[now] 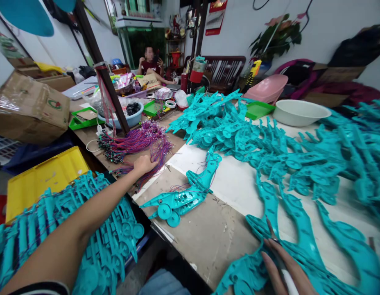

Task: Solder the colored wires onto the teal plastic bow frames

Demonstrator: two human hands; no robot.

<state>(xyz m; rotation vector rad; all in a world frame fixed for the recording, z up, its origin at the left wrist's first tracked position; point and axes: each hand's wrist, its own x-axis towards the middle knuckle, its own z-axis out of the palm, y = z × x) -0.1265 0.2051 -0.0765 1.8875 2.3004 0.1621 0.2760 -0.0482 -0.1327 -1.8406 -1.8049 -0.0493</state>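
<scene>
With the left hand (145,164) toward eight o'clock, reaches red-and-blue wires (131,143) on the surface (219,223) at nine; cannot tell whether clamped or apart. Should handle light, limp, easily tangled; best pinched singly near one end. With the right hand (297,271) between four and five, clasps a pen-like tool (288,282).

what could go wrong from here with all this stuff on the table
The left hand is at a wire bundle with many overlapping strands, so drawing one out might snag others. The right hand holds a pointed tool whose tip is close to turquoise pieces; a slip might mark one. The heaped parts overlap and might slide if nudged.
</scene>
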